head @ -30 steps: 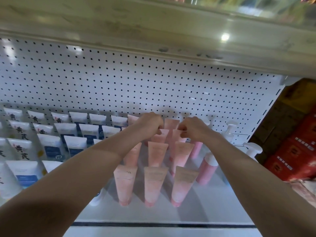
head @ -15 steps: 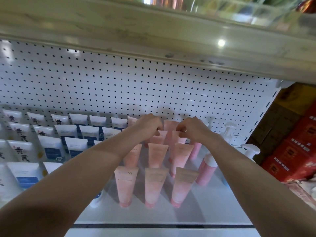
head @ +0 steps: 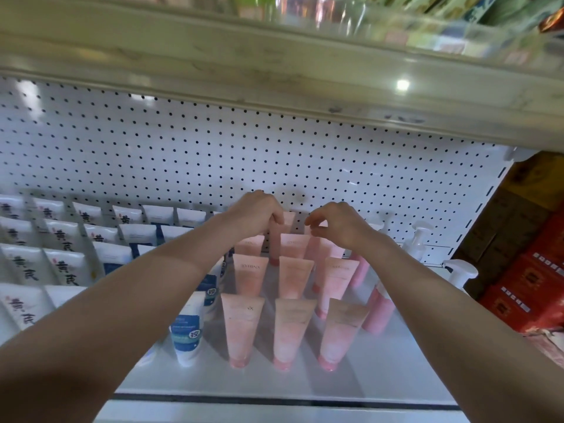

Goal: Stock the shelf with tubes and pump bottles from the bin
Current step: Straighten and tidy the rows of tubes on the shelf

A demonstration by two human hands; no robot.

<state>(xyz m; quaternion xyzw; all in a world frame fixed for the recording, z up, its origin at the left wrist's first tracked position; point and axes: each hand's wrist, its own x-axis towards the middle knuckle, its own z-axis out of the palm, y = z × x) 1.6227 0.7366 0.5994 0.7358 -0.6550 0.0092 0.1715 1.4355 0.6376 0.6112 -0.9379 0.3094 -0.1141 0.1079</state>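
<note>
Pink tubes [head: 291, 331] stand cap-down in three columns on the white shelf [head: 381, 377]. My left hand [head: 256, 212] reaches to the back row and grips the top of one pink tube [head: 275, 245], which stands upright between the columns. My right hand [head: 338, 227] hovers just right of it above the back tubes, thumb and forefinger apart with nothing between them. Pink pump bottles [head: 378, 309] with white heads stand right of the tubes, partly behind my right forearm. No bin is in view.
White tubes with dark lettering [head: 64, 267] and blue-labelled tubes [head: 189, 331] fill the shelf's left side. A white pegboard [head: 244, 154] forms the back wall. The upper shelf [head: 274, 71] hangs low overhead. Red cartons [head: 534, 285] are stacked beyond the right upright.
My right hand has let go of the back-row tube tops and opened its fingers, drifting slightly right. My left hand keeps its hold on a pink tube at the back.
</note>
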